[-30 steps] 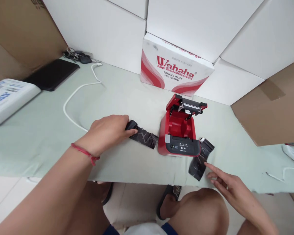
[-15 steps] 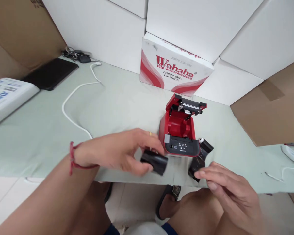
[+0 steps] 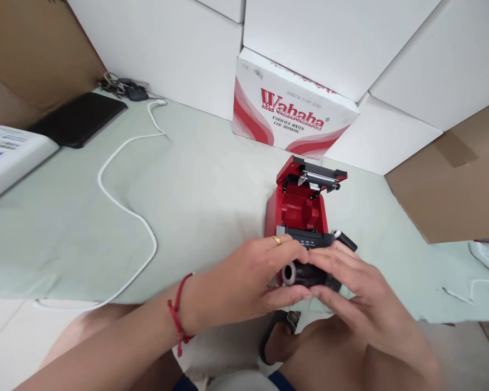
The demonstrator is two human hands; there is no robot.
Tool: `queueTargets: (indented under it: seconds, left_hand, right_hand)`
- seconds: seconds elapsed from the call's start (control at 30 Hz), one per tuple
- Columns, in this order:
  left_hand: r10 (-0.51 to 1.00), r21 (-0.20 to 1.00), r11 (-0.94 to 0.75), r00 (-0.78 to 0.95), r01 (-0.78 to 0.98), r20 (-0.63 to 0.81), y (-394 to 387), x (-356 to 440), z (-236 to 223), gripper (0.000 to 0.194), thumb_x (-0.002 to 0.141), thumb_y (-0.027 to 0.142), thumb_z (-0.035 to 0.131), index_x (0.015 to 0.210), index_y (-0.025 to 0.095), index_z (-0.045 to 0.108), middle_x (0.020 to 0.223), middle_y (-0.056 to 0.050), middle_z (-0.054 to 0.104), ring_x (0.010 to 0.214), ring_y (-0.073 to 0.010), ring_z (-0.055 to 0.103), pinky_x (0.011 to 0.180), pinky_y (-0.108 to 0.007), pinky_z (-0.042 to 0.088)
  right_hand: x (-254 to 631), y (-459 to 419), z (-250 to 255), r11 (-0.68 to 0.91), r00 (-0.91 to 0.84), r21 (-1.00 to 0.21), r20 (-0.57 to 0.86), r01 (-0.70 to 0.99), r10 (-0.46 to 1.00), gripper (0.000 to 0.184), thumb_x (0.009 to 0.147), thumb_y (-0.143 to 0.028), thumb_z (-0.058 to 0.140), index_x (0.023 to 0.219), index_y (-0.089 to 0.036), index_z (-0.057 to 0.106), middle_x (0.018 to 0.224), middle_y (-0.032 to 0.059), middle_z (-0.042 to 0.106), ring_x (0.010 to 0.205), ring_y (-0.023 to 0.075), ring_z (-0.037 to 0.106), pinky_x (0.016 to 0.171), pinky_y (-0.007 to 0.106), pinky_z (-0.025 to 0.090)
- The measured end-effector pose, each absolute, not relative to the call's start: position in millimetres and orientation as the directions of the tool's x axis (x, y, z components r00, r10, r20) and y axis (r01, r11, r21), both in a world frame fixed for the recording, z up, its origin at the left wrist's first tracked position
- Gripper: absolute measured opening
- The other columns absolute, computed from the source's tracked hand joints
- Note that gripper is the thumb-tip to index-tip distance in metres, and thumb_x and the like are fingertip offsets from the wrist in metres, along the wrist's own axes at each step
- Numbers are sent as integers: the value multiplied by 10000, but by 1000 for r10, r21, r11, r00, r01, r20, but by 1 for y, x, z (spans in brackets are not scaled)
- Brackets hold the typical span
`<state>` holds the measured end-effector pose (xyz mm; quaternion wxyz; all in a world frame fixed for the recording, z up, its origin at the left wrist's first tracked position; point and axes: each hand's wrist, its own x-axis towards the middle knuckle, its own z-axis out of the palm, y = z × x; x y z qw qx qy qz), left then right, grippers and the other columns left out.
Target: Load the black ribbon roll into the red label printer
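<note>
From my remote seat I see the green-covered table (image 3: 204, 174), a Wahaha carton (image 3: 289, 108) at its back and, nearer me, the red printer (image 3: 303, 209) with its lid up. My left hand (image 3: 244, 282) and right hand (image 3: 358, 288) meet before it, both gripping the black roll (image 3: 307, 276), its hollow pale end facing left. Another black cylinder (image 3: 346, 240) lies just beyond my right fingers.

Table surface (image 3: 204, 174): plain pale green. Roll (image 3: 309, 275) above its near edge: black, pale core. Label printer (image 3: 297, 209): red body, black control panel. Wahaha carton (image 3: 291, 111) at the far edge: white, red lettering, red curved bands. Cable (image 3: 118, 202) toward left edge: white. String bracelet (image 3: 176, 319): red. Ring (image 3: 276, 240): gold.
</note>
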<state>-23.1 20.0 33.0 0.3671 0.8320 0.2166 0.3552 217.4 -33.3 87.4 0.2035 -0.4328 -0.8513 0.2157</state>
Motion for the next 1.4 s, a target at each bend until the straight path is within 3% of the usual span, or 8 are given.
queueTargets:
  seconds: [0.1, 0.27, 0.43, 0.6, 0.83, 0.97, 1.1, 1.4]
  left_hand:
    - [650, 652, -731, 494, 201, 577, 12, -18, 25, 288, 1092, 407, 580, 1267, 178, 568, 960, -32, 729, 771, -169, 665, 678, -282, 499]
    - [492, 330, -860, 459, 390, 740, 2, -6, 11, 279, 940, 49, 472, 1148, 143, 631, 1032, -93, 756, 821, -210, 630, 735, -353, 510]
    - [421, 204, -880, 506, 428, 753, -1, 3, -2, 334, 933, 76, 513, 1206, 161, 687, 1231, -83, 762, 1065, -230, 628, 859, -396, 478]
    - [415, 190, -873, 480, 449, 773, 2, 6, -4, 244, 984, 41, 549, 1117, 143, 726, 1119, -60, 794, 1003, -211, 617, 826, -383, 443]
    - [403, 205, -880, 447, 428, 798, 3, 6, -2, 249, 1087, 102, 515, 1067, 149, 759, 1089, -29, 823, 976, -176, 631, 840, -357, 444]
    - [391, 202, -885, 434, 419, 811, 2, 6, -2, 240, 1078, 103, 530, 1067, 140, 767, 1084, -40, 823, 997, -176, 630, 825, -354, 447]
    - [381, 197, -887, 420, 417, 824, 2, 5, 4, 235, 1059, 102, 553, 1054, 161, 780, 1080, -19, 833, 1022, -165, 635, 846, -342, 478]
    - [368, 208, -902, 422, 378, 829, 7, 2, 4, 204, 1005, 90, 614, 1115, 203, 742, 1085, -3, 856, 1021, -165, 735, 941, -348, 502]
  right_hand:
    - [230, -13, 95, 490, -491, -568, 167, 661, 855, 348, 1036, -239, 678, 1379, -295, 672, 1245, 46, 781, 1062, 199, 717, 937, 335, 587]
    - [235, 33, 86, 246, -311, -601, -5, 760, 950, 299, 1020, -345, 663, 1299, -271, 738, 1061, 31, 781, 644, 142, 635, 568, 297, 533]
    - [219, 64, 70, 207, -294, -450, -132, 869, 947, 329, 991, -240, 611, 1292, -247, 744, 1218, 63, 807, 1028, 254, 765, 896, 397, 603]
    - [210, 73, 68, 223, -291, -299, -205, 928, 935, 362, 989, -196, 588, 1313, -249, 743, 1217, 78, 822, 1094, 311, 767, 966, 478, 588]
    - [213, 41, 90, 338, -250, -557, 230, 759, 940, 241, 1058, -321, 619, 1199, -287, 811, 1233, 35, 831, 1126, 228, 780, 991, 371, 610]
    - [222, 49, 90, 309, 11, -426, 601, 850, 799, 300, 1083, -391, 595, 1314, -315, 770, 1269, 66, 803, 1192, 262, 731, 1041, 444, 581]
    - [233, 70, 73, 378, -137, -348, 554, 858, 821, 413, 1107, -430, 523, 1457, -275, 679, 1478, 117, 708, 1425, 302, 610, 1205, 553, 477]
    - [233, 14, 48, 474, -238, -485, 471, 735, 850, 262, 1073, -195, 584, 1143, -270, 826, 1193, 56, 846, 1169, 244, 781, 1092, 470, 589]
